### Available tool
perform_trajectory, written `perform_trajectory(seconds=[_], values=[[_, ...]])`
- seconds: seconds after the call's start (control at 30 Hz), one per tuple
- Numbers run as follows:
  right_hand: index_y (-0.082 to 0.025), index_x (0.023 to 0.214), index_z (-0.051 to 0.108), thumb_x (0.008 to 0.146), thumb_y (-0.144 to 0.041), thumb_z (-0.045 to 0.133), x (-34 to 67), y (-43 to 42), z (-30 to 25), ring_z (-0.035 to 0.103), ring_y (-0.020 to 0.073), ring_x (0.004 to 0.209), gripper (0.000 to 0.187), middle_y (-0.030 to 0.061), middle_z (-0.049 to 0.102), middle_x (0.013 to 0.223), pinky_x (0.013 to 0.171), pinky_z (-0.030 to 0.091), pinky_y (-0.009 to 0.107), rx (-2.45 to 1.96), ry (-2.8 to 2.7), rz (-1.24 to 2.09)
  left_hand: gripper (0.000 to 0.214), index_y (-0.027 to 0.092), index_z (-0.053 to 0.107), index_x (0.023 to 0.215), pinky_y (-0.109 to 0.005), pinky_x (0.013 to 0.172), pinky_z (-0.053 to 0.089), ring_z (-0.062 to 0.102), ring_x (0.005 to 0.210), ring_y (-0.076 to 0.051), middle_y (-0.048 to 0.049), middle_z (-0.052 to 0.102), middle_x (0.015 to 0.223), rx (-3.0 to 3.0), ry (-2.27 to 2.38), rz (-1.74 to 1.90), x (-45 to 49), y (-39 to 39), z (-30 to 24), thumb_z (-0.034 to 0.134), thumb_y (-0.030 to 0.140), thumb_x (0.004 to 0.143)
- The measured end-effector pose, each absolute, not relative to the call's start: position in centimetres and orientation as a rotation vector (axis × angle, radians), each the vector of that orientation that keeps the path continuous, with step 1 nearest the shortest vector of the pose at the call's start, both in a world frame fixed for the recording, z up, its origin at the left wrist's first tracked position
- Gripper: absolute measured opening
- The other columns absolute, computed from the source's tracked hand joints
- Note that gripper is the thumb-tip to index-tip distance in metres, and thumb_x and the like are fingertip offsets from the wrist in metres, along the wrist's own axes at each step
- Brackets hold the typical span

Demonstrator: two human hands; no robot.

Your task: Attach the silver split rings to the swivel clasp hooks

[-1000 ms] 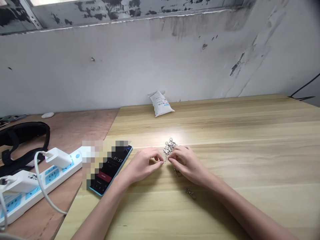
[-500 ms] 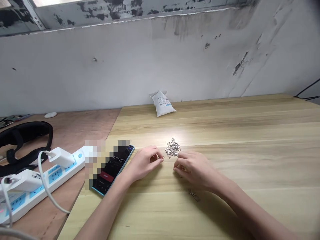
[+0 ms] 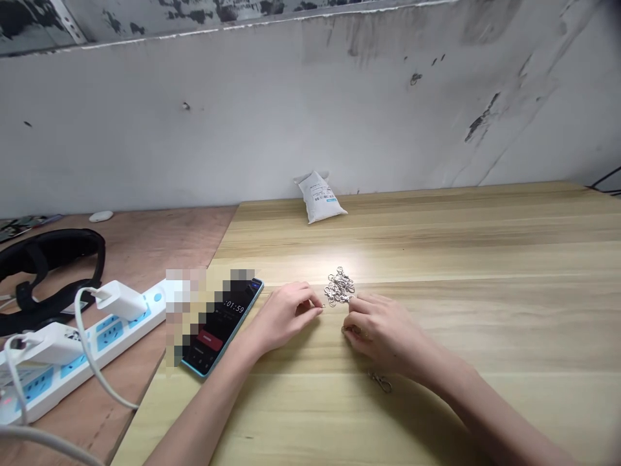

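A small pile of silvery metal swivel clasps (image 3: 339, 288) lies on the wooden table between and just beyond my hands. My left hand (image 3: 295, 314) is left of the pile, thumb and forefinger closed together. At their tips shows a tiny shiny bit, too small to name. My right hand (image 3: 376, 327) is at the pile's near right side, its fingers curled in a pinch. A bit of metal, seemingly a clasp, peeks out at its fingertips, mostly hidden by the fingers. Below the right hand, a single swivel clasp (image 3: 381, 382) lies apart on the tabletop.
A phone (image 3: 223, 330) showing a running timer lies left of my left forearm. Further left are a white power strip (image 3: 92, 346) with plugged-in chargers and a black strap-like headgear (image 3: 53, 278). A white plastic packet (image 3: 320, 199) rests near the wall.
The view has shifted slightly. My hands keep nearly the same pose by the pile; a metal edge now shows more at my right fingertips. The phone timer has advanced.
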State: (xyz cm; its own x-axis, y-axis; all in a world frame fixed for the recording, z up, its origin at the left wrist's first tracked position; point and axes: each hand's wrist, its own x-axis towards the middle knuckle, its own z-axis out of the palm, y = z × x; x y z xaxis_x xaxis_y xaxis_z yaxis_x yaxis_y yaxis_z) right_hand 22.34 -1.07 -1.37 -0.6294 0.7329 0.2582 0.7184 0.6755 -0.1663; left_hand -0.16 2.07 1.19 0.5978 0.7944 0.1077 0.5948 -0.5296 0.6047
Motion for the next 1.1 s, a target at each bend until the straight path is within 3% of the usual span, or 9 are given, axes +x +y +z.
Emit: perform_trajectory(seconds=[0.23,0.4,0.67,0.93,1.1], values=[[-0.018,0.075,0.059,0.087,-0.011,0.052,21.7,-0.8,-2.2,0.050,0.0145,0.064,0.016,0.0021,0.062,0.074,0.060,0.035,0.030,-1.105,-2.492,-0.106,0.009,0.019,0.065,0.083,-0.029,0.075,0.045,0.059,0.082,-0.016,-0.0017,0.066,0.087,2.261,1.073,0.548,-0.1,2.2,0.6,0.060,0.019,0.090],[-0.018,0.084,0.057,0.097,-0.018,0.046,22.2,-0.5,-2.4,0.051,0.0124,0.059,0.017,-0.0002,0.064,0.072,0.064,0.037,0.029,-1.106,-2.335,0.087,0.006,0.020,0.066,0.085,-0.031,0.085,0.043,0.060,0.089,-0.015,0.0000,0.068,0.094,2.299,0.962,0.609,0.3,2.0,0.2,0.062,0.017,0.088],[-0.018,0.096,0.066,0.096,-0.018,0.051,21.2,-0.9,-1.9,0.058,0.0128,0.064,0.015,0.0036,0.068,0.079,0.060,0.044,0.024,-1.015,-2.068,0.442,0.005,0.021,0.065,0.084,-0.035,0.090,0.039,0.062,0.093,-0.016,0.0028,0.071,0.092,2.238,1.010,0.732,0.9,1.5,0.3,0.064,0.019,0.088],[-0.020,0.119,0.063,0.095,-0.019,0.051,21.2,-0.7,-2.6,0.070,0.0169,0.077,0.026,0.0075,0.075,0.097,0.069,0.055,0.030,-1.010,-2.006,0.536,0.008,0.020,0.065,0.082,-0.036,0.090,0.040,0.064,0.089,-0.016,0.0020,0.071,0.089,2.195,1.146,0.869,1.1,1.4,0.6,0.063,0.022,0.089],[-0.022,0.118,0.064,0.097,-0.018,0.049,21.1,-0.8,-2.4,0.071,0.0151,0.075,0.027,0.0056,0.076,0.097,0.066,0.055,0.027,-0.966,-2.018,0.483,0.008,0.021,0.067,0.087,-0.034,0.087,0.046,0.066,0.089,-0.017,0.0006,0.071,0.088,2.045,1.199,0.893,1.1,1.5,0.8,0.066,0.029,0.087]])
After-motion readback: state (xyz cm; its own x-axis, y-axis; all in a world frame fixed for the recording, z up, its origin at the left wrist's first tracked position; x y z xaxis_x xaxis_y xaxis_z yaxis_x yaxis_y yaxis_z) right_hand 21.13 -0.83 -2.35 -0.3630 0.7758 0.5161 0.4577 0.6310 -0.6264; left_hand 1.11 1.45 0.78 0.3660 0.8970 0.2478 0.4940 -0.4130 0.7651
